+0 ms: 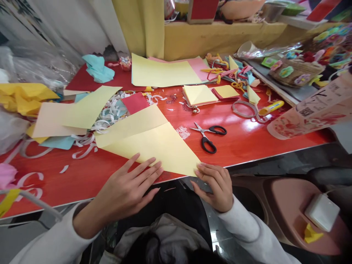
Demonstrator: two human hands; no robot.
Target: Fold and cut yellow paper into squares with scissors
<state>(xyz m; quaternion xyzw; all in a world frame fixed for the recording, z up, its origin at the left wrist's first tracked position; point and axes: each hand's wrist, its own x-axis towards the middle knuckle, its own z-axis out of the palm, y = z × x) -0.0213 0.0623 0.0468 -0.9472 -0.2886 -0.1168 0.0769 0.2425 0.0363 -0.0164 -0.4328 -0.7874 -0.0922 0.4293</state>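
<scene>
A pale yellow sheet (154, 143) with a crease or folded edge across it lies slantwise at the front of the red table. My left hand (132, 187) rests its spread fingertips on the sheet's lower edge. At the sheet's right corner is my right hand (216, 183), its fingers over the corner and its thumb apart below; whether it pinches the paper is hard to see. Scissors with black handles (210, 136) lie partly open to the right of the sheet. Behind it sit a small red paper (135, 103) and white paper strips (112, 112).
A stack of yellow and pink sheets (167, 73) lies at the back, near square notes (199, 94). A printed cup (310, 110) and a yellow cutter (271, 108) are on the right. Loose papers (55, 119) cover the left. The red table's (258, 143) front edge runs beneath my hands.
</scene>
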